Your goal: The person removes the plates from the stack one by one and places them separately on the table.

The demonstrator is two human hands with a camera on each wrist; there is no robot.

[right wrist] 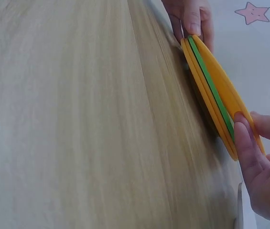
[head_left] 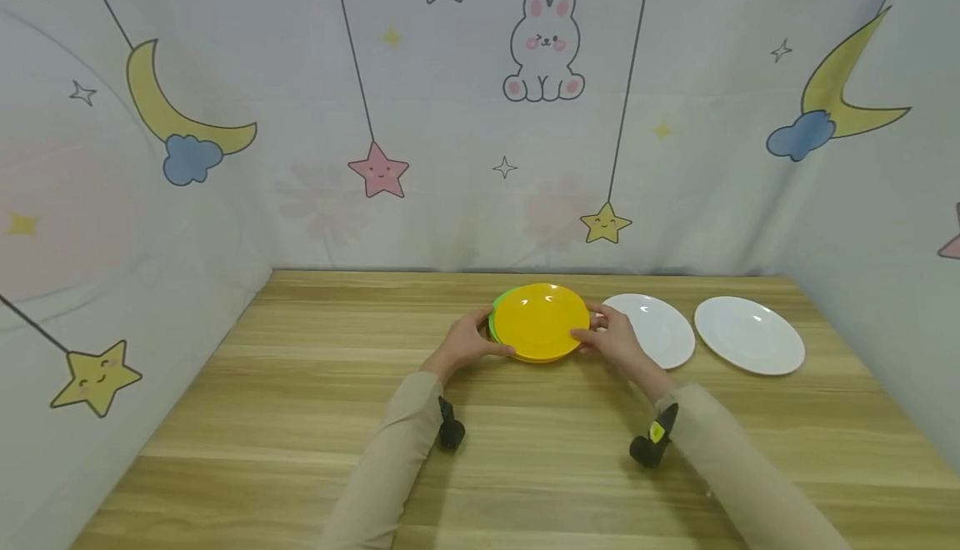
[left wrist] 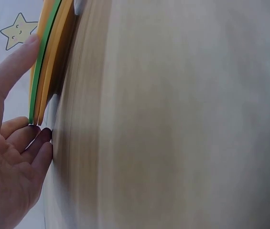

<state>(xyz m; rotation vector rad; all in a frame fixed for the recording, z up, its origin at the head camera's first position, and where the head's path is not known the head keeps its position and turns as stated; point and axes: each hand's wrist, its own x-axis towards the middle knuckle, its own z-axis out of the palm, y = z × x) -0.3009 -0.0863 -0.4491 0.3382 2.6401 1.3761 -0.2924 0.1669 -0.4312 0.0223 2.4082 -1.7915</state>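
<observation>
A stack of round plates is held between both hands at the back of the table. The top plate is yellow [head_left: 542, 321], and a green plate [right wrist: 210, 80] lies under it, with more orange-yellow plates [right wrist: 208, 100] below. My left hand [head_left: 465, 342] grips the stack's left side, thumb on the near rim and fingers behind. At the right rim, my right hand [head_left: 615, 337] pinches the top yellow plate between thumb and fingers. On that side a gap shows between the yellow and green plates in the right wrist view.
Two white plates lie to the right: one [head_left: 660, 333] close behind the right hand, the other [head_left: 750, 335] farther right. The wooden table [head_left: 525, 467] meets a patterned cloth backdrop [head_left: 450, 225] at the back and sides.
</observation>
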